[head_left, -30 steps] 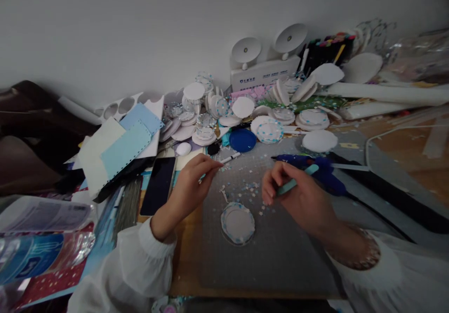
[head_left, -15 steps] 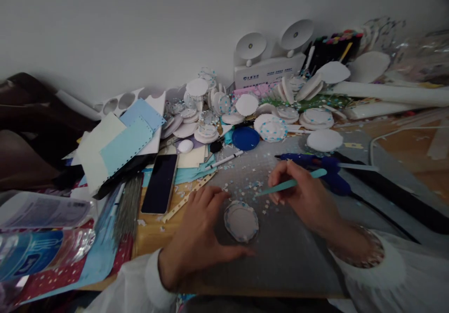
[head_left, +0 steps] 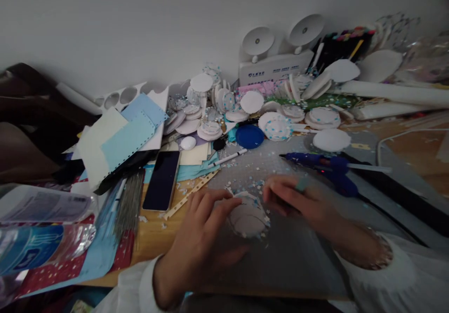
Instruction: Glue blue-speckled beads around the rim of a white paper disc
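A small white disc (head_left: 248, 225) with blue and white bits around its rim lies on the grey mat (head_left: 280, 266); motion blurs its outline. My left hand (head_left: 205, 238) is open beside it, the index fingertip over the disc's upper left edge and the blurred thumb below. To the right of the disc, my right hand (head_left: 298, 200) is closed around slim teal tweezers (head_left: 301, 184). Only a short teal piece shows above the fingers; the tip is hidden. Tiny star-shaped pieces (head_left: 242, 181) are scattered on the mat beyond the disc.
A blue glue gun (head_left: 326, 163) lies at right. Behind are a blue lid (head_left: 249, 136) and several decorated white discs (head_left: 277, 126). At left are a phone (head_left: 161, 180), coloured paper sheets (head_left: 128, 135), wire stems (head_left: 128, 214) and a plastic bottle (head_left: 45, 247).
My right hand has turned and moved nearer the disc, so most of the tweezers is now hidden. My left index finger has come over the disc's edge. The view has shifted slightly.
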A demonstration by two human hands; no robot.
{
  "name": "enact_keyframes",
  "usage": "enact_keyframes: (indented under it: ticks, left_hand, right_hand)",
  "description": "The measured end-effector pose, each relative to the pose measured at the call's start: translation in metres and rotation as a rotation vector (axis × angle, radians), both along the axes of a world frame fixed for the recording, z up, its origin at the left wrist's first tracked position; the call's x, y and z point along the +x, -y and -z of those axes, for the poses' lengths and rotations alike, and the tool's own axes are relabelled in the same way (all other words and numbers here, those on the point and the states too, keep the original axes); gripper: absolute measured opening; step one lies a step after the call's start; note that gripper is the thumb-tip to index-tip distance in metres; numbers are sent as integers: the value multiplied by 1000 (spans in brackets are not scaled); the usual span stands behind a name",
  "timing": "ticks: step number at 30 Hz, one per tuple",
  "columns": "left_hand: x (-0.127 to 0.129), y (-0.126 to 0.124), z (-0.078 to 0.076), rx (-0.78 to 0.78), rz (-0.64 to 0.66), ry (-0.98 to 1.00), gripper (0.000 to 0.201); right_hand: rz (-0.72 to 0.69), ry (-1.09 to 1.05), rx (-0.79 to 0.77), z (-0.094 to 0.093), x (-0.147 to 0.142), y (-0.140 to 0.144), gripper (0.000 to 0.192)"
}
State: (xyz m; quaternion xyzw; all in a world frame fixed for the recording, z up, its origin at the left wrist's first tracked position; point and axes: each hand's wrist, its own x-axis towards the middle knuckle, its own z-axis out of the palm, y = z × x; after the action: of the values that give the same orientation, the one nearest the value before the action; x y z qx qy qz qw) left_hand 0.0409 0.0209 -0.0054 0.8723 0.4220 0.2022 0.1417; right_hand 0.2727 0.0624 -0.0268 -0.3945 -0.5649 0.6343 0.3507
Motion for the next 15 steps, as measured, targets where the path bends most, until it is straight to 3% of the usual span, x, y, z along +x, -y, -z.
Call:
enact_keyframes:
  ticks: [6, 15]
  left_hand:
    - [1, -2, -7, 93, -2, 2, 66]
    - [36, 8, 16, 248, -373, 147, 71]
  right_hand:
    - [-109, 210, 174, -1, -1, 6, 29]
    - [108, 126, 88, -4, -14, 13, 28]
